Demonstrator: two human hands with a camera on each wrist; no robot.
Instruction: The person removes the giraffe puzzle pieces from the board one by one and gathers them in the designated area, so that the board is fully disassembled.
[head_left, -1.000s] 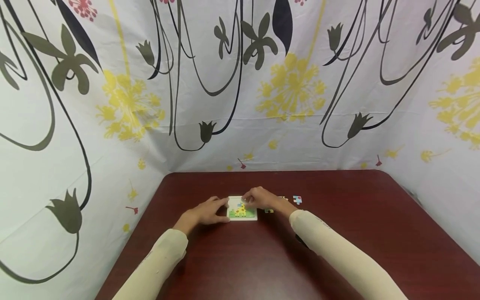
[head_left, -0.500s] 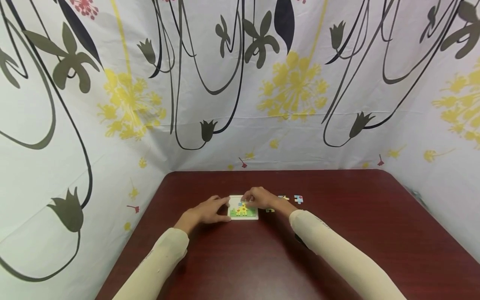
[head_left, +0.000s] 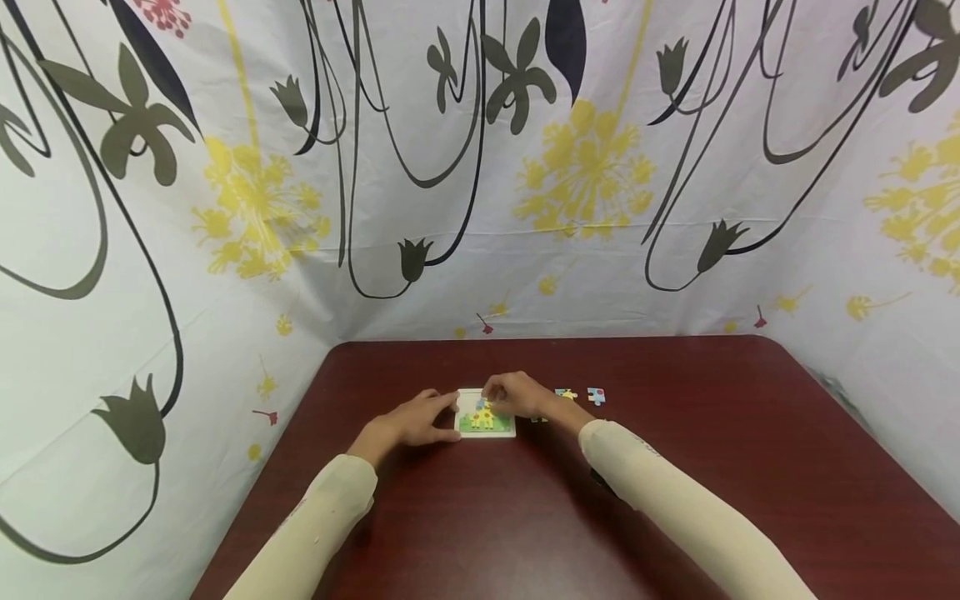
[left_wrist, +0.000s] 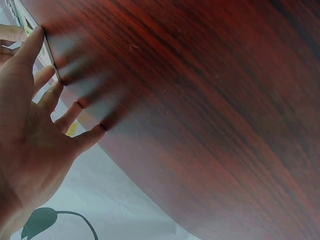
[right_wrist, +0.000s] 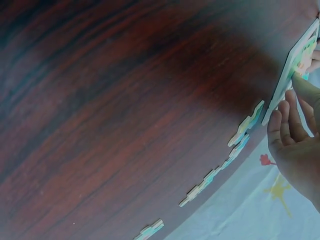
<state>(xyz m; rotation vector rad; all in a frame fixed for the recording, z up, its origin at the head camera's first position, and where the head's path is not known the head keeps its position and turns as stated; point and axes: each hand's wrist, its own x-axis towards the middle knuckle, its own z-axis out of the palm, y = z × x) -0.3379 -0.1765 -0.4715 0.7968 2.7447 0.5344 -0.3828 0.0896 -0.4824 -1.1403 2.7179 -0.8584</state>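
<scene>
A small white-rimmed puzzle tray (head_left: 486, 435) lies on the dark red table, with yellow giraffe and green grass pieces (head_left: 483, 421) in its lower part. At the tray's left edge is my left hand (head_left: 416, 420), fingers spread, thumb by the near corner. In the left wrist view, the left hand's (left_wrist: 30, 115) thumb and some fingertips touch the tray edge while other fingertips rest on the table. My right hand (head_left: 519, 394) is over the tray's upper right, fingers curled, pinching a blue and yellow puzzle piece (head_left: 480, 404) mostly hidden beneath. The right hand's (right_wrist: 300, 145) thumb reaches over the rim.
Loose puzzle pieces lie right of the tray: a blue one with a red spot (head_left: 596, 396), a yellow and white one (head_left: 566, 393) and a green one (head_left: 539, 419) partly behind the right wrist. A flower-printed white curtain (head_left: 450, 317) surrounds the table's far and side edges.
The right fingers have shifted slightly over the tray's upper part, showing a little more of the blue piece. The left hand stays at the tray's left edge.
</scene>
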